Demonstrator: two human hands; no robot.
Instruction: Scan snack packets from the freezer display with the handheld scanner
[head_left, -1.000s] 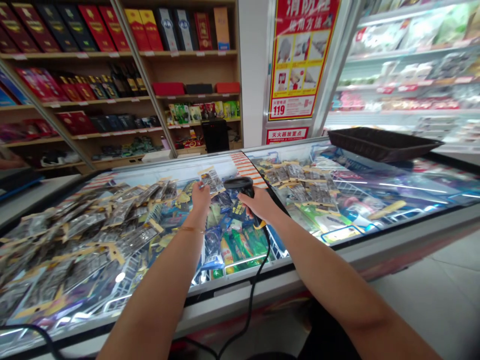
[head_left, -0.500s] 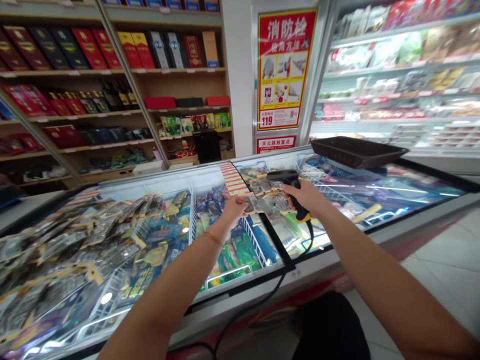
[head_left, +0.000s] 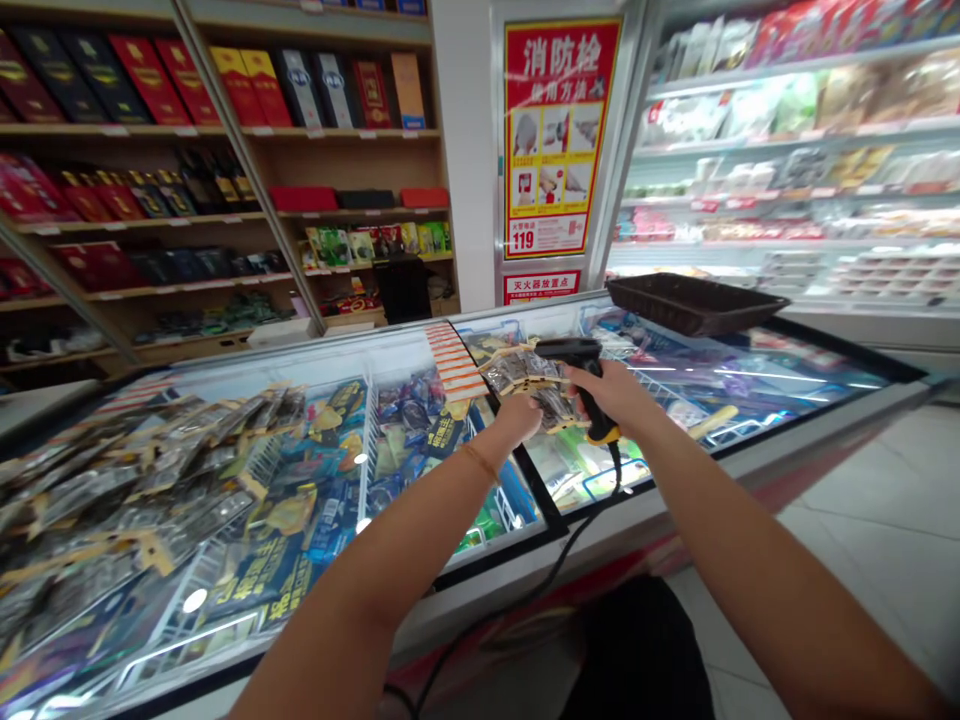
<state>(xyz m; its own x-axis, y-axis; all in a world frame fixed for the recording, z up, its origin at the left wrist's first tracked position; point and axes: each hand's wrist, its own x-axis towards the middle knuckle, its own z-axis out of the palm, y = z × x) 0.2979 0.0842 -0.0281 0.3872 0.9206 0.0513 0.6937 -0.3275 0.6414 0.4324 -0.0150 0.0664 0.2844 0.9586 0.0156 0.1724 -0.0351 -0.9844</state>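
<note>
Centrally, scanner: a black handheld barcode scanner [head_left: 574,352] with a yellow-tipped grip, just right of centre above the freezer glass.
Right hand: the right hand [head_left: 611,393] is wrapped tight around the scanner's handle.
Left hand: the left hand [head_left: 517,417], at 9 o'clock from the scanner, rests on a small pile of clear snack packets [head_left: 525,375]; whether its fingers pinch one cannot be told.
Cord: a black cable [head_left: 555,565] drops from the handle toward 6 o'clock.
Freezer: a glass-topped chest freezer [head_left: 750,455] lies under both hands.
Left pile: many more packets [head_left: 135,480] spread at 9 o'clock.
Basket: a dark tray [head_left: 694,302] sits at 2 o'clock.
</note>
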